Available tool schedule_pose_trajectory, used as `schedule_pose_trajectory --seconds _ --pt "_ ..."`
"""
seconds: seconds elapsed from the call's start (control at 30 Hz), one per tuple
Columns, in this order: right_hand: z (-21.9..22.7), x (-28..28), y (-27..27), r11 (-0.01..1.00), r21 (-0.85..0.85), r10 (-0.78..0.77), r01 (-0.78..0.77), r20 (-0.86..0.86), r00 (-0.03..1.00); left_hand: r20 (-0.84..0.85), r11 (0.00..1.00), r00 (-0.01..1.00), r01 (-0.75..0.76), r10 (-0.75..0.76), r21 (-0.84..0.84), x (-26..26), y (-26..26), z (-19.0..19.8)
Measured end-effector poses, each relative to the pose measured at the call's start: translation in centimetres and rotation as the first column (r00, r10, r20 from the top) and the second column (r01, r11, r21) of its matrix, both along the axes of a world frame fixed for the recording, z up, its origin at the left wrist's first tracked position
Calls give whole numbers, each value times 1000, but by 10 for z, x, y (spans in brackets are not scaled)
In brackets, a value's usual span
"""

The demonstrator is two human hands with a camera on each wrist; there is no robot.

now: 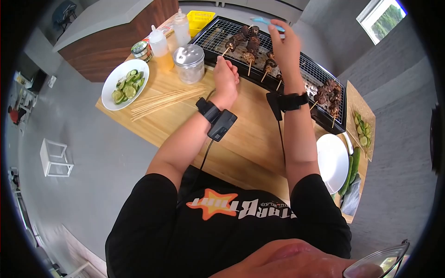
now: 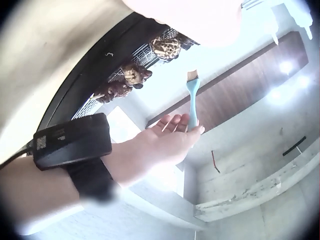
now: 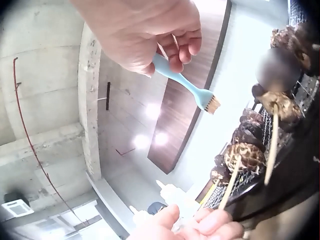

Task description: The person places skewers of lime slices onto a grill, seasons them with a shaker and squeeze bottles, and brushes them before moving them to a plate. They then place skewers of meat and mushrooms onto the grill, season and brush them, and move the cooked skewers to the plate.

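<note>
My right hand (image 1: 286, 53) is raised over the grill (image 1: 213, 34), its fingers and thumb round the handle of a light-blue basting brush (image 3: 185, 85). The brush's tan bristles point toward the skewers, clear above them in the right wrist view. At the grill's near edge my left hand (image 1: 225, 76) pinches the bare stick end of a mushroom-and-meat skewer (image 1: 237, 39). Beside it lie more dark browned skewers (image 1: 252, 44), sticks toward me. In the right wrist view the left fingers (image 3: 215, 225) show at the stick's lower end.
A lidded shaker jar (image 1: 189, 65), squeeze bottles (image 1: 160, 48) and a bowl of sliced limes and cucumber (image 1: 125, 85) stand at left. Loose bamboo sticks (image 1: 167, 102) lie on the table. To the right are more skewers (image 1: 329, 95), a white bowl (image 1: 331, 162) and cucumbers (image 1: 353, 169).
</note>
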State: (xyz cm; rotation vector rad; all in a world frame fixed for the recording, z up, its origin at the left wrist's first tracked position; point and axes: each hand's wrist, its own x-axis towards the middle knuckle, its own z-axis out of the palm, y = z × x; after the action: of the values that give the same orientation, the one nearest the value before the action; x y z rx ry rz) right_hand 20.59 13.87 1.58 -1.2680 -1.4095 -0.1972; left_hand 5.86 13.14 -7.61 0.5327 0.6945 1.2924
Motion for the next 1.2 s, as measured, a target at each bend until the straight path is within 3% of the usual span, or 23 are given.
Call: schedule_pose_trajectory --seconds 0.13,0.23,0.33,0.43,0.53,0.63,0.73,0.83,0.93,1.03,1.13,1.2 --pt "-11 -3 1 968 -253 9 10 72 997 51 995 997 -46 51 -86 0 -1 2" --pt "-9 -7 -2 970 -245 8 1 34 999 54 994 995 -80 84 -78 -2 5 -1" --pt "-3 -9 -2 995 -94 -38 39 9 999 36 996 998 -54 57 -71 -4 9 -3" --pt "17 -20 -18 980 -197 30 -42 -63 998 0 997 1000 0 0 -75 -3 5 4" --pt "26 -22 -26 964 -265 62 -29 119 991 -54 999 998 26 -27 -24 -1 5 0" --pt "23 -20 -24 948 -317 57 -13 129 990 -113 998 991 68 -66 14 -1 2 4" --pt "29 -23 -28 923 -384 33 -6 63 997 -69 995 993 96 -94 26 -1 2 4" --pt "30 -19 -25 873 -466 133 -147 -64 989 -32 994 996 88 -87 58 2 4 0" --pt "17 -18 -20 803 -325 442 -499 -238 865 -27 994 996 88 -87 70 2 3 1" --pt "12 -21 -13 879 -257 325 -402 -292 899 -13 998 999 53 -53 19 2 -1 3" --pt "23 -28 -19 962 -64 238 -267 -286 928 -63 996 994 89 -91 -28 1 -7 9" --pt "14 -18 -13 965 -180 175 -189 -91 980 -113 992 986 125 -126 -19 1 -6 6"
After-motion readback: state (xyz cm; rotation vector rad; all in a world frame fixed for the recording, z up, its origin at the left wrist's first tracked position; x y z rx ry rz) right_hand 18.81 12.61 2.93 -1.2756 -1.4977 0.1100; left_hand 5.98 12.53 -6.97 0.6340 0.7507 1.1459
